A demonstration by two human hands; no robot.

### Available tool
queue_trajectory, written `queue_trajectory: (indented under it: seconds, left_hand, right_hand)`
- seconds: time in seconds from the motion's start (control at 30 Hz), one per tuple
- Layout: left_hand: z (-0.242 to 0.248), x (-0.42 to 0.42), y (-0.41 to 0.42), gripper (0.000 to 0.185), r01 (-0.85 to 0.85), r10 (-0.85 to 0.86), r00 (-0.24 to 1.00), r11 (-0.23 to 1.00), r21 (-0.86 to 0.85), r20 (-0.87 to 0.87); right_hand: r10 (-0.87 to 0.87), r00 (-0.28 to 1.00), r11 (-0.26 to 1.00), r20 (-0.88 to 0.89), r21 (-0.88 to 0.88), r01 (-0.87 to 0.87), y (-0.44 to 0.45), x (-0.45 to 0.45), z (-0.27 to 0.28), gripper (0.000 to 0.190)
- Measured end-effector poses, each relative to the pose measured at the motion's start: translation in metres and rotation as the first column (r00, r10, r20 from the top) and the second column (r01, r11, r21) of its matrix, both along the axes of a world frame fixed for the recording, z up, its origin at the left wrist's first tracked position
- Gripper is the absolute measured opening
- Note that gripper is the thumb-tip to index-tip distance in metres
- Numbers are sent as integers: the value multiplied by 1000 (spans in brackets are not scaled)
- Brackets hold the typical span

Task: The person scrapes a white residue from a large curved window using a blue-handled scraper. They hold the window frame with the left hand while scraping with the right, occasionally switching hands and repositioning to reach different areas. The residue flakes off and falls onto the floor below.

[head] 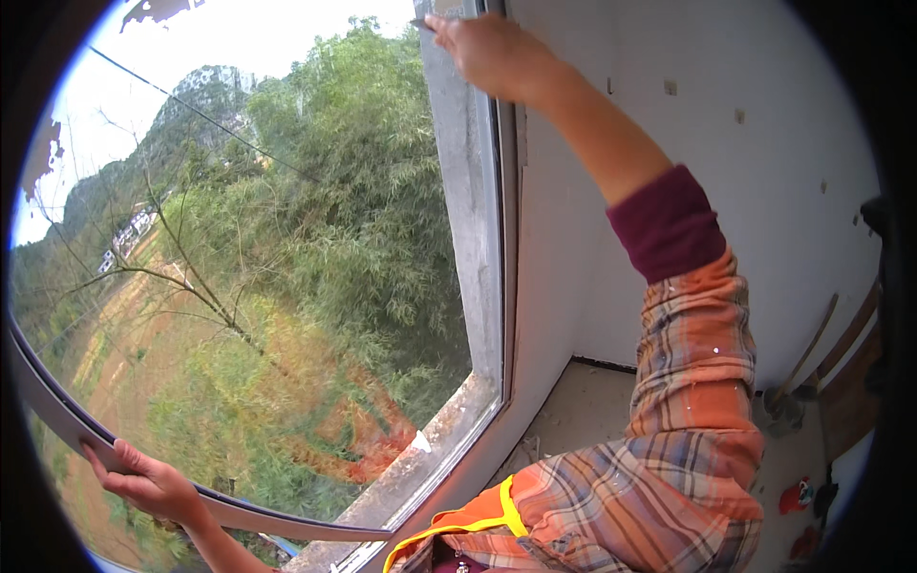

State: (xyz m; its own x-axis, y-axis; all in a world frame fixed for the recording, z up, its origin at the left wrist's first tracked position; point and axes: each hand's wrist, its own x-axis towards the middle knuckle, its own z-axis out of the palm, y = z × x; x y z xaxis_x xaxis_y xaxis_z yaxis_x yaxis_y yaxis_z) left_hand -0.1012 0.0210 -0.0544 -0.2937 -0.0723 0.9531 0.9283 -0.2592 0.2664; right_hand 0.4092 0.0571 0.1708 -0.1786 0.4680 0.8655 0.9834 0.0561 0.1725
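My right hand (pixel 494 57) is raised at the top, beside the upper part of the window frame (pixel 510 215). Its fingers close on a small thin dark tool (pixel 421 24), perhaps a blade or scraper, whose tip points left over the grey outer jamb. At the lower left, my left hand (pixel 147 483) grips a curved-looking grey frame bar (pixel 236 512) of the window, thumb on top. Between my hands a large glass pane (pixel 308 286) shows trees and a hill outside. A small white scrap (pixel 420 442) lies by the weathered outer sill (pixel 372 494).
To the right stands a white wall (pixel 688 179) with several small marks. Long-handled tools (pixel 806 351) lean in the far right corner above a dusty floor (pixel 584 408). A red object (pixel 795 496) lies on the floor at the lower right.
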Motion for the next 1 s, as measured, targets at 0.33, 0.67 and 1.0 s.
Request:
queue_trajectory:
  seconds: [0.33,0.67,1.0]
  left_hand:
    - [-2,-3,2,42,-7,7,1000,1000,5,-10]
    - [-2,-4,2,44,-17,19,998,1000,23,-63]
    - [-1,-3,1,44,19,-17,997,1000,24,-72]
  right_hand:
    - [60,998,996,-2,63,-60,17,16,12,37]
    - [24,997,999,73,30,-26,5,1,19,39]
    - [-109,992,994,69,6,109,20,-1,49,33]
